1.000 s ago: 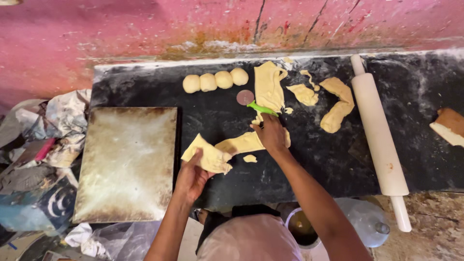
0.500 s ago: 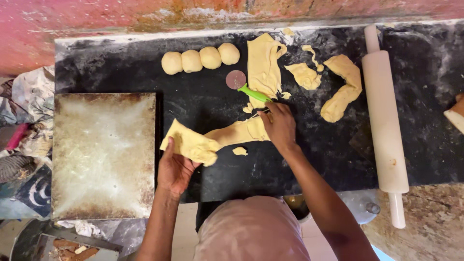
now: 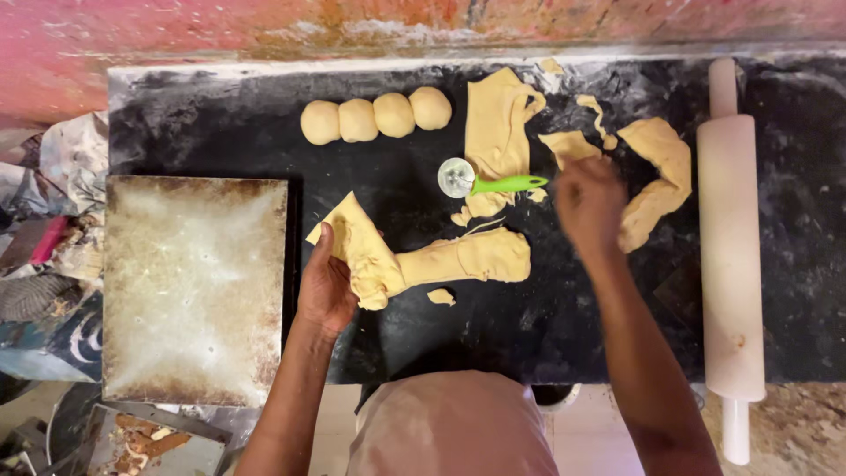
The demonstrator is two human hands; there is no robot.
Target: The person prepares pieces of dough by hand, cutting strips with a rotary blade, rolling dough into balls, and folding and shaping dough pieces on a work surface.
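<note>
The left hand (image 3: pixel 328 286) gripped the folded end of a dough strip (image 3: pixel 414 260) lying on the black desk (image 3: pixel 220 132). The right hand (image 3: pixel 589 204) hovered blurred at three o'clock of the strip, holding nothing; I could not tell how far it was open. A green-handled cutter wheel (image 3: pixel 489 182) lay at twelve o'clock of the strip, four dough balls (image 3: pixel 376 116) beyond it. A rolling pin (image 3: pixel 730 256) lay far out at three o'clock, a metal tray (image 3: pixel 194 286) at nine.

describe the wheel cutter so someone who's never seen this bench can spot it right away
Start at the black floured worktop under the pink wall and find the row of four dough balls. Just right of and below them, the wheel cutter lies flat against a rolled dough sheet. Its bright green handle and round metal wheel mark it out among pale dough.
</note>
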